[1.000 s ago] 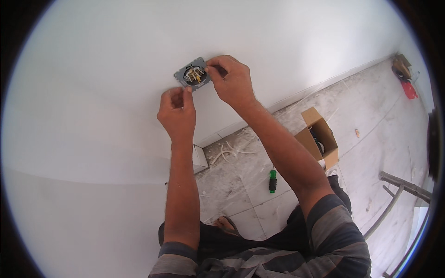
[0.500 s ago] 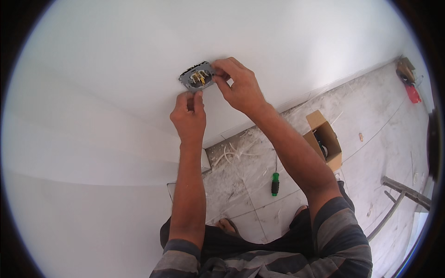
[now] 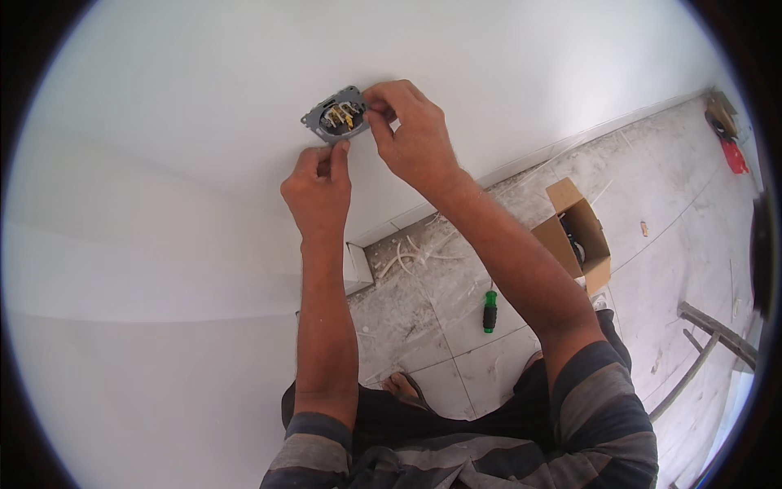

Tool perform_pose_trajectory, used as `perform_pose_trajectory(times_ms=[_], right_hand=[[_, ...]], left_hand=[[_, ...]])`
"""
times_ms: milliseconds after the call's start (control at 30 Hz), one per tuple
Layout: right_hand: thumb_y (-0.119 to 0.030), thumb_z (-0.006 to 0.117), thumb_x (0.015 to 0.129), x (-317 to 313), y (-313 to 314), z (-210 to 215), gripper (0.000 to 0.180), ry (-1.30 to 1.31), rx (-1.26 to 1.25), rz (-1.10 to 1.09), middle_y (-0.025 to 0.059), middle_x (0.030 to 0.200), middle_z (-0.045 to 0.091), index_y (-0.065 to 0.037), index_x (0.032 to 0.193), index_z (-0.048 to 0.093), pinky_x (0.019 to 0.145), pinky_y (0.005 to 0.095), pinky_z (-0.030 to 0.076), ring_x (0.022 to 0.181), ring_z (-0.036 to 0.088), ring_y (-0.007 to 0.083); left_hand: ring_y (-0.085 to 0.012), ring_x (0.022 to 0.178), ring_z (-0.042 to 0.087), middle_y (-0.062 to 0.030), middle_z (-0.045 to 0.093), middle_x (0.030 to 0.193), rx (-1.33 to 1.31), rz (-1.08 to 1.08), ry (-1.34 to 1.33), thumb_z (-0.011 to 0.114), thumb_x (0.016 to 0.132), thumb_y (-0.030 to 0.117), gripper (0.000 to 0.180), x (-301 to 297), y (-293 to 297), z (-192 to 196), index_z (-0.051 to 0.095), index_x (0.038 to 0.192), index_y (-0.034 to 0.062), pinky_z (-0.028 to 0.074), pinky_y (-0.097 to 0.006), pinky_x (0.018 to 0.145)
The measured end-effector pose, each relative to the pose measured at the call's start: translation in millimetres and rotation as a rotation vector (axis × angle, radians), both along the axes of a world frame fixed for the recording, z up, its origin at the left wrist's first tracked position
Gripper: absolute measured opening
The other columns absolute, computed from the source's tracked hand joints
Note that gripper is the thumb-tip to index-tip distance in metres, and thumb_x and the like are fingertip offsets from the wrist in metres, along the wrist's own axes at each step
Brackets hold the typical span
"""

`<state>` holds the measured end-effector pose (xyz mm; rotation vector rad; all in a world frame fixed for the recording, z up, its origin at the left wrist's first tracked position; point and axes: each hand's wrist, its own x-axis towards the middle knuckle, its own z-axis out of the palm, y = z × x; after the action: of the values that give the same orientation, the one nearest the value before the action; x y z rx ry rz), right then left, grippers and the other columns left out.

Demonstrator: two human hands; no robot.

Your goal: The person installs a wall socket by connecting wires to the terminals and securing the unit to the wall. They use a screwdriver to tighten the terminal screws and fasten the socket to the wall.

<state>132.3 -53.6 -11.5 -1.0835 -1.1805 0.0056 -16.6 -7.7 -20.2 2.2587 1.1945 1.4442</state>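
Observation:
An uncovered wall socket with a grey metal frame and brass contacts sits against the white wall, tilted in the view. My left hand pinches the frame's lower edge between thumb and fingertips. At the frame's right edge, my right hand grips it with thumb and bent fingers. The back of the socket and whatever lies behind it are hidden.
A green-and-black screwdriver lies on the dusty tiled floor. Beside it stands an open cardboard box with things inside. White cable scraps lie along the wall's foot. A wooden piece with legs is at right.
Both hands and the socket sit slightly further up and left in the view. The socket's frame now faces me more squarely, its dark upper side less visible. Both hands keep their hold.

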Motion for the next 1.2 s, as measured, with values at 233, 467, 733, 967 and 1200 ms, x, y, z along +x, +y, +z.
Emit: perform_pose_trajectory(times_ms=[233,467,733,967,1200], right_hand=[[0.001,0.069,0.085,4.3,3.2,-8.9,0.019,-0.093,0.038,-0.078,0.0126,0.101,0.068,-0.003,0.104,0.064,0.081,0.0410,0.054,0.094,0.065,0.0336],[0.000,0.070,0.085,8.2,0.4,-22.0,0.032,-0.222,0.096,-0.108,0.0102,0.104,0.068,-0.006,0.116,0.065,0.084,0.0412,0.053,0.102,0.062,0.0329],[0.003,0.076,0.081,15.7,8.5,-24.0,0.040,-0.331,0.159,-0.135,0.0072,0.098,0.069,-0.006,0.119,0.067,0.079,0.0367,0.053,0.090,0.064,0.0240],[0.003,0.077,0.080,15.3,12.5,-29.7,0.040,-0.275,0.189,-0.140,0.0050,0.094,0.070,-0.007,0.119,0.069,0.078,0.0342,0.053,0.087,0.064,0.0224],[0.002,0.077,0.080,21.6,17.4,-34.8,0.043,-0.318,0.246,-0.103,0.0039,0.096,0.071,-0.008,0.121,0.070,0.081,0.0339,0.053,0.090,0.063,0.0238]], left_hand=[[-0.0198,0.057,0.070,-0.0100,0.072,0.069,0.050,-0.028,-0.059,0.079,0.087,0.013,0.020,2.1,5.3,-9.0,0.067,0.078,0.0011,0.053,-0.031,0.055],[-0.0181,0.057,0.070,-0.0092,0.071,0.069,0.046,-0.039,-0.098,0.079,0.088,0.013,0.019,4.2,6.9,-13.1,0.066,0.079,0.0017,0.053,-0.030,0.054],[-0.0169,0.056,0.069,-0.0083,0.071,0.070,0.102,-0.048,-0.127,0.079,0.088,0.013,0.019,3.0,8.3,-20.0,0.066,0.081,0.0022,0.053,-0.029,0.053],[-0.0166,0.055,0.068,-0.0080,0.071,0.069,0.015,-0.058,-0.093,0.080,0.088,0.012,0.018,2.8,6.1,-10.7,0.066,0.081,0.0022,0.052,-0.029,0.052],[-0.0145,0.056,0.069,-0.0067,0.071,0.068,0.135,-0.058,-0.098,0.079,0.089,0.012,0.017,-0.6,14.4,-23.9,0.065,0.084,0.0030,0.053,-0.028,0.053]])
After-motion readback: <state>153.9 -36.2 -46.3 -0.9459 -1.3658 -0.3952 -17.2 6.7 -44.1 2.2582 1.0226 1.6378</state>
